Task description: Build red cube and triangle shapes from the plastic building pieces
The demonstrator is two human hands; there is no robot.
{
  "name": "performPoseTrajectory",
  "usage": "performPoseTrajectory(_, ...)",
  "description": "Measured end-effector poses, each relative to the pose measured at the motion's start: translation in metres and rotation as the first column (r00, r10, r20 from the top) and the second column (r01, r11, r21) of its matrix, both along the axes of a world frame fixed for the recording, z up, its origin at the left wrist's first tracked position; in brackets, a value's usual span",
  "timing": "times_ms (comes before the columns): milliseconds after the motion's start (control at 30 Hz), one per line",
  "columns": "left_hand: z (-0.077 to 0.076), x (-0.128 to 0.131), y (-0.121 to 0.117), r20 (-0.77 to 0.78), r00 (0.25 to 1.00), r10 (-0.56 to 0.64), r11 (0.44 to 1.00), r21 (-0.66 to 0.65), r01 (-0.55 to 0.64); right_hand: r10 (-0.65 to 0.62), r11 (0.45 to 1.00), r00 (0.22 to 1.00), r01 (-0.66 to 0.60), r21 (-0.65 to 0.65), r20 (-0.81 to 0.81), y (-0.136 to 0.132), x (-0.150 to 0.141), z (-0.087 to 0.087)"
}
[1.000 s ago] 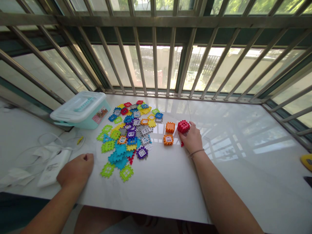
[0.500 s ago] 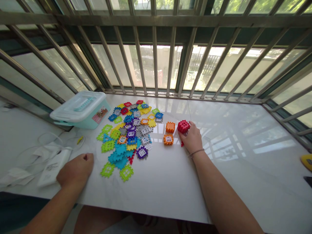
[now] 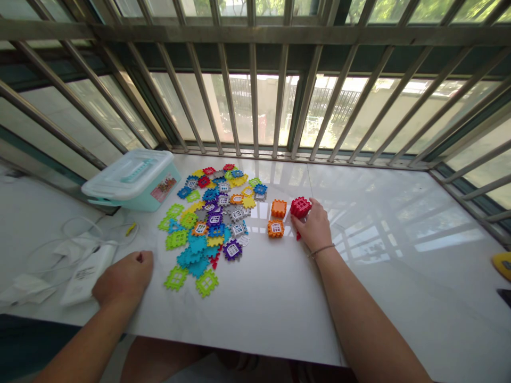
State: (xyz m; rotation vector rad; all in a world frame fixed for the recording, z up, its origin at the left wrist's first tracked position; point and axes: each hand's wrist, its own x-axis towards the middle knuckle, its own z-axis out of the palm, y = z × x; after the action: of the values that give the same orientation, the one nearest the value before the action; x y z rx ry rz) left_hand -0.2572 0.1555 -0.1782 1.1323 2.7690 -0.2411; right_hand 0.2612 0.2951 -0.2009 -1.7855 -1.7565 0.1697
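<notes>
My right hand (image 3: 315,223) has its fingers closed around a red block (image 3: 301,206) made of interlocking toothed tiles, with a window pattern on its top. A small red piece (image 3: 298,235) shows under that hand, partly covered. Just left of it sit two orange blocks, a plain one (image 3: 278,208) behind and one with a white window (image 3: 275,229) in front. My left hand (image 3: 124,276) rests on the table as a fist, beside a white power strip (image 3: 88,274); nothing shows in it.
Interlocking plastic tiles in many colours form a spread-out pile (image 3: 215,219) between my hands. At the back left stands a lidded turquoise box (image 3: 136,183). White cables (image 3: 66,234) lie at the left, and a yellow object (image 3: 502,264) at the right edge. Metal bars (image 3: 254,101) border the table.
</notes>
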Motion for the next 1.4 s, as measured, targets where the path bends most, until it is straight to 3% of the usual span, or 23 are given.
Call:
performPoseTrajectory(1033,-0.0001,-0.0003,-0.0002,0.010,1.000,-0.002,1.000,0.008,0.002,0.025,1.000,0.998,-0.024,0.018,-0.062,0.0002,-0.0012,-0.0002)
performPoseTrajectory(1400,-0.0008,-0.0005,0.0004,-0.005,1.000,-0.001,1.000,-0.008,0.001,0.063,0.994,0.995,-0.056,0.097,-0.071,0.0021,0.0004,-0.0045)
